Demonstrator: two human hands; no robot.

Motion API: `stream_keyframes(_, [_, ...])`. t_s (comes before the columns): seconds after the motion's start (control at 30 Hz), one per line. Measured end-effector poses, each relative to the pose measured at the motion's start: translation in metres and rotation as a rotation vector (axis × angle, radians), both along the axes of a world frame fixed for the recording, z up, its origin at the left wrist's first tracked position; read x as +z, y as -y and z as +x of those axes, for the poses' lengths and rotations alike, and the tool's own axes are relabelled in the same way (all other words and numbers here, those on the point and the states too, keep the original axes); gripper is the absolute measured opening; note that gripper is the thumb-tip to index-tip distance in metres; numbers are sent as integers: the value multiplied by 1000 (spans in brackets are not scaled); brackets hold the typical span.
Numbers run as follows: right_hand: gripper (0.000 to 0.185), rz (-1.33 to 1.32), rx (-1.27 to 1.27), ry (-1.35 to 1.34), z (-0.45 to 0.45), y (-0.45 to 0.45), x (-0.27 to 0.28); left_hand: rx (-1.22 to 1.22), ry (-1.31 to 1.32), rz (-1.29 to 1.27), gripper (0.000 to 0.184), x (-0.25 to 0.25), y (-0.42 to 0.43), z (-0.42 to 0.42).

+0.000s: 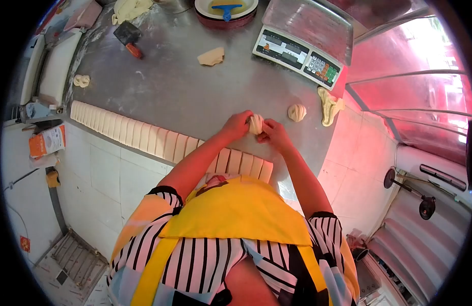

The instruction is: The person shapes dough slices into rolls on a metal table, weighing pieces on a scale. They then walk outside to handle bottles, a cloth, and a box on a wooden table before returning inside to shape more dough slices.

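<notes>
Between my two hands, above the steel worktop (159,92), is a twisted piece of dough (256,124). My left hand (238,125) grips its left side with bent fingers. On the other side my right hand (273,133) pinches the dough between thumb and fingers. A finished-looking dough knot (297,112) lies to the right of my hands. Cut dough strips (144,133) form a long row along the worktop's near edge, partly hidden behind my left forearm.
A digital scale (297,56) stands at the back right, with a flat dough scrap (329,106) below it. A scraper (128,36), a dough piece (211,56), a small dough knot (81,80) and a bowl with a blue-handled brush (227,10) are farther back.
</notes>
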State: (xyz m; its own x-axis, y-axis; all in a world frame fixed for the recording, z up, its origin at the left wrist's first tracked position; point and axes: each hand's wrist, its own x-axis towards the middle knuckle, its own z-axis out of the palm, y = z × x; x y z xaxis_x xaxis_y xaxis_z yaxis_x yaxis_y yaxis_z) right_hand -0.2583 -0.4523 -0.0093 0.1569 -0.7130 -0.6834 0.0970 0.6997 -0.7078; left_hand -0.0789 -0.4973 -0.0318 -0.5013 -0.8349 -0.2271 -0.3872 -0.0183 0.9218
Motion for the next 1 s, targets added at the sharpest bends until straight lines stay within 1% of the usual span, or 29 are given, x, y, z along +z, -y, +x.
stream_keyframes(0.07, [20,-112,235,-205,-6,1,-6,3,41,290,23,7,-2,3])
stream_keyframes(0.17, [26,-380,445,-583,-8,-7,-25,-11,91,308,24,13,-6,0])
stream_keyframes(0.27, [32,-522,495,-908,0,-11,-34,-12,113,-2,25,-13,-13,-3])
stream_keyframes(0.37, [30,-8,276,-199,-9,3,-18,25,182,-387,24,-34,-22,-4])
stream_keyframes(0.4, [29,-21,270,-265,-6,1,-17,18,106,-90,24,-23,-20,-1])
stream_keyframes(0.47, [27,-44,262,-401,2,0,-16,5,-51,507,23,15,-10,3])
stream_keyframes(0.57, [28,-369,421,-986,9,-4,-25,37,-33,585,17,17,-3,0])
stream_keyframes(0.67, [21,-445,506,-1133,12,-6,-17,85,-21,403,16,27,-9,-1])
stream_keyframes(0.77, [14,-106,383,-777,9,2,8,74,228,126,15,8,-17,-3])
stream_keyframes(0.87, [18,-22,379,-810,13,5,-3,71,242,193,19,19,-17,-2])
stream_keyframes(0.93, [20,-123,409,-977,11,-5,-8,39,199,80,15,7,-24,-3])
stream_keyframes(0.97, [21,-217,427,-1047,15,1,-11,50,196,-3,15,-1,-20,3])
stream_keyframes(1.0, [24,-169,491,-1015,13,5,-11,34,298,-165,16,-10,-21,3])
